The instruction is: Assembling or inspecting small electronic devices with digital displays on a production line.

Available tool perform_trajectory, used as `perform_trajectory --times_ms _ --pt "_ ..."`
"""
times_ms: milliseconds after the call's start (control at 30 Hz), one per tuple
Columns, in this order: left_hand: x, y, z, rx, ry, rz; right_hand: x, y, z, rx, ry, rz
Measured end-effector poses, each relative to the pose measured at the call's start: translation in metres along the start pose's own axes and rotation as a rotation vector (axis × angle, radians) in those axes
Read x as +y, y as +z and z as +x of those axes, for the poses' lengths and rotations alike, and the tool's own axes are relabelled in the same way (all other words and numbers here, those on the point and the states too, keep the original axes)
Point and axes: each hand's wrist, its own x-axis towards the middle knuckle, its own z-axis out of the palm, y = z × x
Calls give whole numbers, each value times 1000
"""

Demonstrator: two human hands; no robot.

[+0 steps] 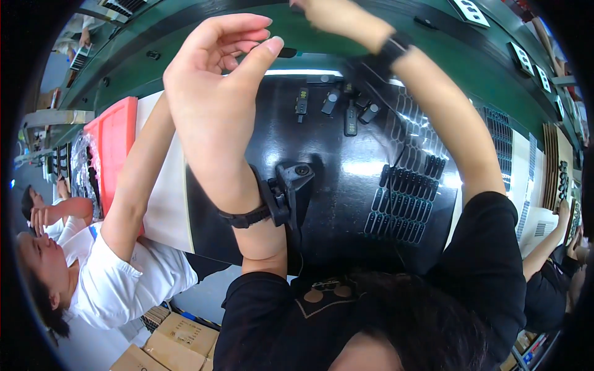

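Left hand (213, 74) is raised, fingers loosely curled, holding nothing. Right hand (337, 15) reaches past the frame top; grip unclear. Below both, small black parts (351, 117) lie loose on the black mat (346, 204), within reach.

So the bench (346, 167) has a few small clip-shaped parts (337, 102) scattered near its far edge, and rows of slotted parts (402, 204) laid out toward its right side. A bin (114, 142) sits off the bench's left edge. Cardboard boxes (176, 340) sit on the floor, near-left of the bench.
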Motion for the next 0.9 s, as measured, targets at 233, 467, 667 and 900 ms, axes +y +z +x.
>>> perform_trajectory --times_ms 233,467,667,900 --pt "22 19 -16 -122 -29 -135 -63 -132 -88 54 208 180" --pt "34 52 -30 -197 -170 -539 -80 -158 -137 163 -72 -329" --pt "37 61 -34 -301 -259 -768 -90 -157 -157 230 231 442" --pt "36 66 -33 -286 -307 -761 -103 -162 -159 184 181 505"
